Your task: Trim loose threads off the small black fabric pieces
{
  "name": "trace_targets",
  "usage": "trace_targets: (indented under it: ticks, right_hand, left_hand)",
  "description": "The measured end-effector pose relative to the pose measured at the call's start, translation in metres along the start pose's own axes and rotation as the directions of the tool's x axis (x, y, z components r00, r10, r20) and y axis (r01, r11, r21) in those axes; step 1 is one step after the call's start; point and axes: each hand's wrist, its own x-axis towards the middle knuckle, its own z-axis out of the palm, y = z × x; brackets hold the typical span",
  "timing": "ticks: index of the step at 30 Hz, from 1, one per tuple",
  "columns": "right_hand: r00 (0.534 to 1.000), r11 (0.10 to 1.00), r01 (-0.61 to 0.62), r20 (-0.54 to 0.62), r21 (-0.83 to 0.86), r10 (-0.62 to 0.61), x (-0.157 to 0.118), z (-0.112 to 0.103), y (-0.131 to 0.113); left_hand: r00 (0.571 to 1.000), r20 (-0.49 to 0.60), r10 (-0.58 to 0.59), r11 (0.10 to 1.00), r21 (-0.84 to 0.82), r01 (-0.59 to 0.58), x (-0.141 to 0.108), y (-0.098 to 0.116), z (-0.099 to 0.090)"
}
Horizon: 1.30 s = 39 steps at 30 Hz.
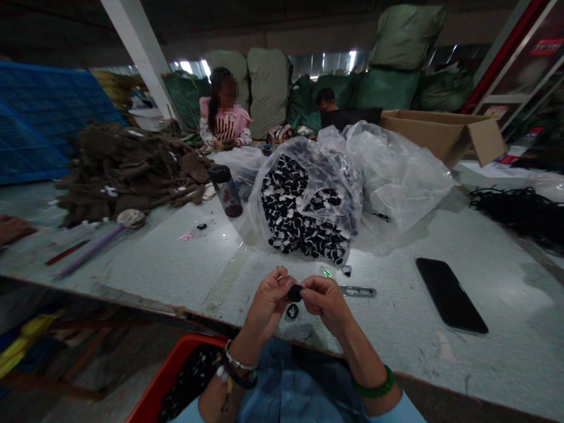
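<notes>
Between my two hands, just above the table's near edge, is a small round black fabric piece (295,293). My left hand (272,296) pinches it from the left, and the fingertips of my right hand (324,298) grip its right side. Below it on the table lies a similar black piece with a white mark (292,311). Thread snips (359,291) rest just beyond my right hand, with a small black-and-white piece (346,270) close by. A clear plastic bag (308,202) full of many black and white pieces stands in front of my hands.
A black phone (452,295) lies at right, black cords (520,214) beyond it. A dark tumbler (225,191) stands left of the bag, near piled brown garments (132,170). An orange bin (154,382) of black pieces sits below the edge. A person (224,117) works across the table.
</notes>
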Motion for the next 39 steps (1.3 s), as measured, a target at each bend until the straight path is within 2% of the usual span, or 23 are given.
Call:
trace_targets:
  ticks: [3, 7, 10, 15, 19, 21, 24, 28, 31, 36, 39]
  right_hand:
    - [0.999, 0.995, -0.029, 0.034, 0.092, 0.026, -0.001, -0.002, 0.002]
    - [0.978, 0.937, -0.153, 0.186, 0.315, 0.097, -0.003, -0.003, 0.010]
    - [0.956, 0.895, -0.222, 0.265, 0.388, 0.123, -0.004, 0.001, 0.014]
    - [0.980, 0.919, -0.142, 0.182, 0.369, 0.079, -0.002, 0.007, 0.012]
    - [0.981, 0.947, -0.157, 0.153, 0.280, 0.118, 0.003, 0.005, 0.008]
    - [0.983, 0.959, -0.156, 0.128, 0.238, 0.128, 0.004, 0.004, 0.005]
    - [0.988, 0.965, -0.137, 0.098, 0.224, 0.118, 0.004, 0.003, 0.004]
    - [0.996, 0.968, -0.076, 0.055, 0.239, 0.065, 0.002, 0.003, 0.006]
    - [0.995, 0.969, -0.089, 0.058, 0.229, 0.078, 0.002, 0.003, 0.009]
    - [0.979, 0.930, -0.179, 0.150, 0.320, 0.137, 0.004, 0.002, 0.011]
    - [0.975, 0.917, -0.201, 0.161, 0.345, 0.153, 0.004, 0.001, 0.012]
  left_hand:
    - [0.999, -0.001, 0.042, 0.997, 0.059, -0.041, -0.001, 0.001, 0.005]
    - [0.997, 0.066, 0.035, 0.997, 0.060, -0.039, -0.002, 0.003, 0.009]
    - [0.996, 0.088, 0.013, 0.999, 0.033, -0.016, -0.001, 0.005, 0.007]
    - [1.000, 0.015, -0.013, 0.998, 0.067, 0.012, 0.001, 0.008, -0.001]
    - [0.997, 0.020, -0.080, 0.974, 0.213, 0.074, 0.003, 0.012, -0.005]
    - [0.997, 0.020, -0.079, 0.972, 0.223, 0.072, 0.004, 0.012, -0.006]
    - [0.998, -0.007, -0.063, 0.991, 0.121, 0.064, 0.005, 0.008, -0.007]
    - [0.994, -0.105, -0.006, 0.999, -0.053, 0.001, 0.007, -0.002, -0.008]
    - [0.987, -0.159, -0.007, 0.994, -0.113, -0.011, 0.007, -0.006, -0.009]
    - [0.968, -0.178, -0.178, 0.966, -0.220, 0.137, 0.005, -0.006, -0.008]
    - [0.950, -0.177, -0.258, 0.946, -0.246, 0.211, 0.004, -0.005, -0.009]
